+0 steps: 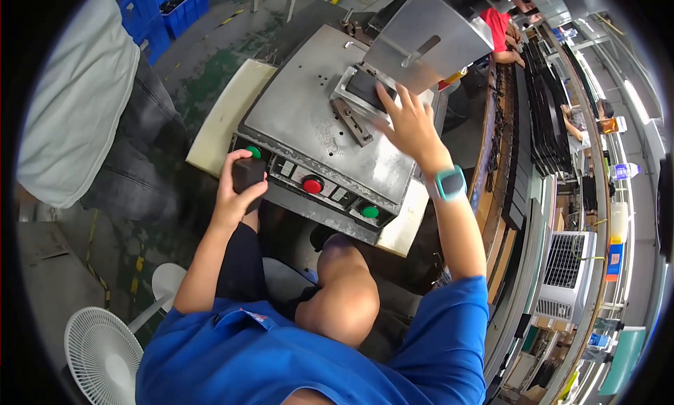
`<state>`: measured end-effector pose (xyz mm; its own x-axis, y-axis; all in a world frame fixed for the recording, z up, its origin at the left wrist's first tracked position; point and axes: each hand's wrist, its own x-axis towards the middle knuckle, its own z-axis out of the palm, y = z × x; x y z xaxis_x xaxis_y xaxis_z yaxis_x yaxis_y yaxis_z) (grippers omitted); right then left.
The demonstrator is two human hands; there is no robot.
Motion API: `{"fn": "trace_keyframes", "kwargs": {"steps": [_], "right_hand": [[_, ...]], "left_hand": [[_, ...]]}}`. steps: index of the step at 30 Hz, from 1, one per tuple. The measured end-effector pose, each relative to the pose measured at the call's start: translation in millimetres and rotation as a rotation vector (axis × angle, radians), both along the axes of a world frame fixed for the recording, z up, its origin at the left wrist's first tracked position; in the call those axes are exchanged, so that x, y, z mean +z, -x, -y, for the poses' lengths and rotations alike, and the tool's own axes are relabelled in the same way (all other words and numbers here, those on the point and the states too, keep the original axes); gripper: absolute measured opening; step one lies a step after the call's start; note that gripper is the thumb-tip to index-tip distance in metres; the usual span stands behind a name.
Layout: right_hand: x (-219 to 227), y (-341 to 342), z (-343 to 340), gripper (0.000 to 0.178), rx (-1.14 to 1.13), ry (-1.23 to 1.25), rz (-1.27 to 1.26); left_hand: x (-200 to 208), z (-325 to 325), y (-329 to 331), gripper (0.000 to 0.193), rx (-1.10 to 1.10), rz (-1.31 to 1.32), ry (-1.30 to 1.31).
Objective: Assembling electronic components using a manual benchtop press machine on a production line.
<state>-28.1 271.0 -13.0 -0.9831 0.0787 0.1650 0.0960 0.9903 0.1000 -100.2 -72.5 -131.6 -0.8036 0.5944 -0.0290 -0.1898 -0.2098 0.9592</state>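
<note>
My left hand (233, 192) is closed around a small black box-shaped part (248, 174), held in front of the left green button (254, 152) on the machine's front panel. My right hand (413, 127), slightly blurred, is spread over the metal fixture on the machine top, its fingertips at a similar dark block (366, 89). That block sits in a silver metal holder (339, 94); whether the fingers press on it I cannot tell. Beside the holder lies a slotted metal bar (353, 122). The front panel also carries a red button (312, 185) and a right green button (369, 212).
A grey metal guard (428, 36) hangs over the fixture. On the right runs a conveyor line (516, 145) with dark parts. A person in a light shirt (70, 96) stands close at left, near a white fan (105, 356). Blue bins (186, 11) stand at far left.
</note>
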Motion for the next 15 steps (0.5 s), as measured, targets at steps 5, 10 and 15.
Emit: {"fn": "trace_keyframes", "kwargs": {"steps": [5,10,15], "right_hand": [[-23.3,-96.6,59.4,0.107,-0.154,0.098,0.280],[-25.3,-116.6,106.7,0.100,-0.037,0.184,-0.107],[7.4,-113.3,144.0,0.066,0.044,1.645,-0.089]], "left_hand": [[0.6,-10.9,19.7,0.059,0.167,-0.838,0.299],[48.0,-36.5,-17.5,0.058,-0.191,0.030,-0.181],[100.7,-74.9,-53.5,0.060,-0.363,-0.397,-0.067]]}}
